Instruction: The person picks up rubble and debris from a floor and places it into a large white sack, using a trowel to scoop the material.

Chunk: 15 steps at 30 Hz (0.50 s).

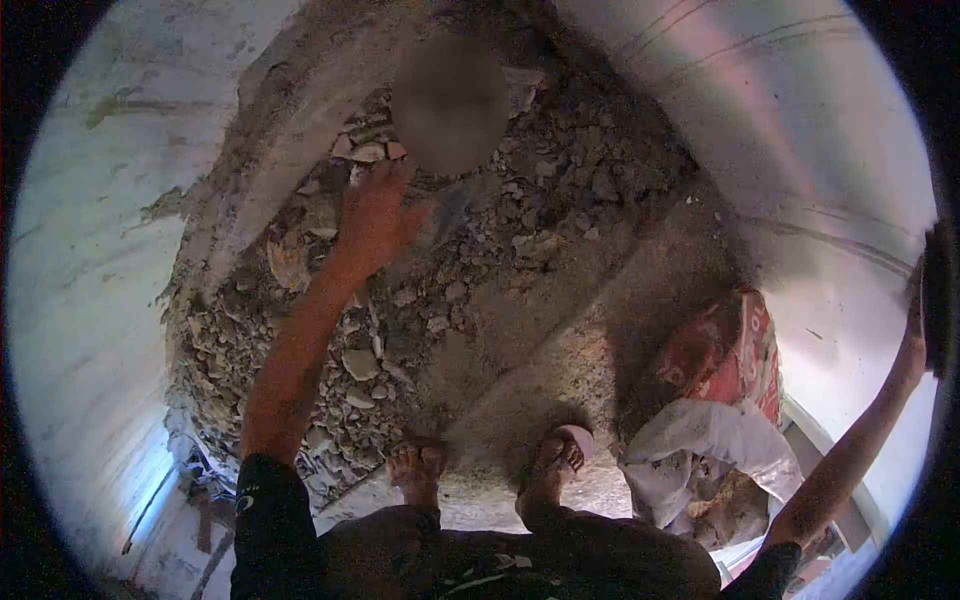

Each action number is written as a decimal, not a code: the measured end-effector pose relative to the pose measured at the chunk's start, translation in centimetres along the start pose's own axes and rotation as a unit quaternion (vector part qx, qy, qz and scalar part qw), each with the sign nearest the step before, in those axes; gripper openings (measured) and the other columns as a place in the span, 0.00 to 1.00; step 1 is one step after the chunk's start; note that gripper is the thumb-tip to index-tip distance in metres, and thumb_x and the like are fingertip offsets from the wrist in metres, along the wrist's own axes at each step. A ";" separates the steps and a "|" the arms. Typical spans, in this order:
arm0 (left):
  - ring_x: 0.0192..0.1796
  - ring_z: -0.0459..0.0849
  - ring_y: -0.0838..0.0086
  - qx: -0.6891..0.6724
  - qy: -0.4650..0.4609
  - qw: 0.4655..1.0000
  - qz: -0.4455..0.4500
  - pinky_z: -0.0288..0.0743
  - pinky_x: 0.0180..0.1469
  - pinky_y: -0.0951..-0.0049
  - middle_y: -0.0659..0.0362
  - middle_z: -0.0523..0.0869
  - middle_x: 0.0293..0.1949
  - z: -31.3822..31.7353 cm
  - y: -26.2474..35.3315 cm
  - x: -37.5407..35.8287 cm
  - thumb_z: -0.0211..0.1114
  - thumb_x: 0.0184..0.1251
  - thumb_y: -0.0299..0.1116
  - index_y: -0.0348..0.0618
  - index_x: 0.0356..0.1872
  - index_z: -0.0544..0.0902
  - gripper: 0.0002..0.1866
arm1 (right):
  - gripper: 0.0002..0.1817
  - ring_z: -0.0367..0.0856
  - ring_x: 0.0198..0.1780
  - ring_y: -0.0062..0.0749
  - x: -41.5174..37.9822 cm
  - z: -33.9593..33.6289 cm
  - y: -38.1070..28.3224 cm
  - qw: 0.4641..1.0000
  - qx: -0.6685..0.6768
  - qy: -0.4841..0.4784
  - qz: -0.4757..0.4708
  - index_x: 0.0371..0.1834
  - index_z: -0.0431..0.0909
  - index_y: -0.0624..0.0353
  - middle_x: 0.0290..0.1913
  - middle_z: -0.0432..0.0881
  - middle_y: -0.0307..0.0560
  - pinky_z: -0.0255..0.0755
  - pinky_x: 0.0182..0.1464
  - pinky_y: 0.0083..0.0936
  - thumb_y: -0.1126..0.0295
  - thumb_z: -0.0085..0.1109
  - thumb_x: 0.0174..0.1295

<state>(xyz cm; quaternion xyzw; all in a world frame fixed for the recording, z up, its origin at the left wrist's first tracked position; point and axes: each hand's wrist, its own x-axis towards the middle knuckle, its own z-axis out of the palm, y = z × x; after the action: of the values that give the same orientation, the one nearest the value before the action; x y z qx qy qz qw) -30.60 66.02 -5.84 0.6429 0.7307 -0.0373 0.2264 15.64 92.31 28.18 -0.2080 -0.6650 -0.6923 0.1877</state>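
My left hand [385, 212] reaches forward over the rubble [460, 270], its thumb apart from the blurred fingers. No object shows in it. Pale broken pieces [368, 150] lie just beyond its fingertips. At the far right, my right hand [915, 325] grips a long dark tool [938, 300], seen nearly edge-on beside the pale wall [840, 180]. Its fingers are partly hidden, and the tool's exact kind cannot be made out.
My feet [418, 468] stand at the near edge of the dirt floor, with a sandal on the right one. A red printed sack [725, 355] and a whitish sack [710, 440] lie at right. Another pale wall [110, 230] rises at left. A round blurred patch covers the back middle.
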 end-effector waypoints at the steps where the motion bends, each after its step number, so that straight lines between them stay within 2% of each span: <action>1: 0.64 0.70 0.46 -0.019 0.141 0.990 -0.010 0.64 0.63 0.40 0.41 0.72 0.59 -0.5 1.1 1.6 0.61 0.68 0.44 0.37 0.62 0.70 0.28 | 0.42 0.60 0.68 0.61 -0.2 0.1 0.1 1.000 -0.007 -0.005 0.002 0.68 0.61 0.61 0.68 0.57 0.74 0.60 0.54 0.56 0.34 0.33 0.67; 3: 0.71 0.61 0.45 -0.049 0.100 0.994 -0.013 0.55 0.67 0.34 0.43 0.61 0.69 -2.6 3.3 7.1 0.62 0.67 0.45 0.41 0.71 0.59 0.36 | 0.42 0.60 0.68 0.61 0.2 0.1 0.0 1.000 -0.021 -0.007 0.001 0.68 0.61 0.61 0.68 0.56 0.74 0.59 0.55 0.56 0.34 0.33 0.67; 5: 0.70 0.62 0.47 -0.011 0.230 0.973 0.021 0.58 0.66 0.36 0.44 0.61 0.70 -0.5 4.3 12.6 0.63 0.67 0.45 0.42 0.70 0.61 0.35 | 0.42 0.60 0.68 0.59 0.7 -0.6 -0.9 1.000 0.004 -0.019 0.024 0.68 0.61 0.59 0.69 0.56 0.73 0.59 0.56 0.56 0.32 0.33 0.66; 6: 0.70 0.62 0.47 -0.012 0.227 0.973 0.028 0.58 0.66 0.36 0.44 0.61 0.70 1.2 3.9 15.9 0.63 0.67 0.45 0.42 0.70 0.61 0.35 | 0.42 0.60 0.68 0.59 0.6 -0.2 -0.5 0.999 0.000 -0.025 0.021 0.68 0.61 0.59 0.69 0.56 0.73 0.59 0.56 0.56 0.32 0.33 0.66; 8: 0.68 0.66 0.48 0.071 0.179 0.981 0.008 0.60 0.64 0.35 0.44 0.63 0.69 4.3 3.8 21.2 0.61 0.68 0.47 0.45 0.71 0.61 0.34 | 0.43 0.59 0.68 0.60 0.2 1.6 0.6 1.000 0.005 0.010 0.015 0.68 0.61 0.58 0.69 0.55 0.74 0.58 0.56 0.56 0.31 0.32 0.65; 9: 0.68 0.66 0.48 0.067 0.176 0.982 0.022 0.60 0.64 0.35 0.44 0.63 0.69 3.5 4.5 21.3 0.61 0.68 0.47 0.45 0.71 0.61 0.34 | 0.44 0.58 0.69 0.60 -0.1 1.8 1.0 1.000 0.015 0.014 0.008 0.68 0.60 0.57 0.69 0.54 0.73 0.58 0.57 0.56 0.30 0.31 0.64; 10: 0.66 0.68 0.47 0.021 0.118 0.993 0.013 0.62 0.63 0.35 0.44 0.66 0.68 1.6 4.9 20.8 0.61 0.69 0.48 0.45 0.71 0.61 0.34 | 0.45 0.57 0.69 0.60 -0.3 1.9 1.4 1.000 0.025 0.018 0.001 0.68 0.60 0.57 0.70 0.53 0.73 0.57 0.58 0.57 0.29 0.31 0.64; 12: 0.62 0.73 0.46 -0.021 0.071 0.996 0.041 0.65 0.61 0.36 0.44 0.71 0.65 -0.1 6.0 19.3 0.59 0.69 0.50 0.45 0.71 0.61 0.35 | 0.48 0.56 0.70 0.60 -0.5 1.0 0.9 0.999 0.021 -0.024 0.013 0.69 0.58 0.57 0.72 0.50 0.70 0.56 0.60 0.60 0.26 0.29 0.61; 13: 0.60 0.76 0.47 -0.021 0.087 0.993 0.076 0.67 0.60 0.39 0.44 0.74 0.62 -0.2 6.2 18.5 0.58 0.69 0.51 0.45 0.71 0.62 0.35 | 0.49 0.55 0.71 0.59 -0.3 0.4 0.1 0.999 0.017 -0.040 0.023 0.70 0.56 0.56 0.73 0.48 0.69 0.54 0.61 0.61 0.25 0.28 0.61; 14: 0.59 0.77 0.47 0.065 0.132 0.984 0.104 0.69 0.60 0.43 0.44 0.76 0.60 1.6 4.7 18.3 0.58 0.68 0.54 0.44 0.70 0.63 0.36 | 0.49 0.54 0.71 0.59 -0.2 -0.2 -0.7 0.998 0.012 -0.057 0.033 0.72 0.54 0.56 0.74 0.46 0.68 0.52 0.63 0.63 0.25 0.27 0.61; 15: 0.58 0.78 0.49 0.070 0.140 0.982 0.105 0.70 0.60 0.47 0.44 0.78 0.58 2.5 4.6 17.1 0.58 0.67 0.56 0.43 0.69 0.65 0.36 | 0.50 0.53 0.72 0.58 -0.1 -0.8 -1.6 0.996 0.006 -0.073 0.043 0.73 0.52 0.56 0.75 0.45 0.67 0.51 0.64 0.64 0.25 0.26 0.60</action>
<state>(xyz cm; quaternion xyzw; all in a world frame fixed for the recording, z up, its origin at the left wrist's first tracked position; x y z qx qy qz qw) -26.76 81.72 -13.45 0.7293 0.6791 0.0265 0.0789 14.82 91.55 26.78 -0.2857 -0.6716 -0.6623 0.1694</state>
